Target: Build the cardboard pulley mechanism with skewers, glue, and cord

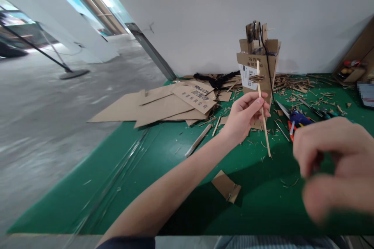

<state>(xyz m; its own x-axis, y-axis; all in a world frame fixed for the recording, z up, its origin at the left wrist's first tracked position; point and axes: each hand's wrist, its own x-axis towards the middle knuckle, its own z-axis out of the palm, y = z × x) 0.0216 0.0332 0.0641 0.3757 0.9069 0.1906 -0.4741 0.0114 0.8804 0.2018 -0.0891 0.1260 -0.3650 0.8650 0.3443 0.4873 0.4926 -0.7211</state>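
Note:
Between its thumb and fingers, my left hand (245,114) pinches a thin wooden stick (265,138), held nearly upright above the table. A small brown cardboard disc (256,79) sits around the stick near its top end. Behind that hand stands a cardboard box (270,68) with a white label, a wheel-like piece (255,31) mounted on top and a black cord hanging down. Close to the camera at the right, my right hand (339,163) is blurred, its fingers curled and its thumb apart from them, with nothing visible in the gap.
Flat cardboard sheets (166,107) lie at the left on the green table (137,186). Scissors (288,113) and other tools lie right of the box among cardboard scraps (295,82). A small cardboard piece (224,184) lies in front; a white wall (198,23) rises behind.

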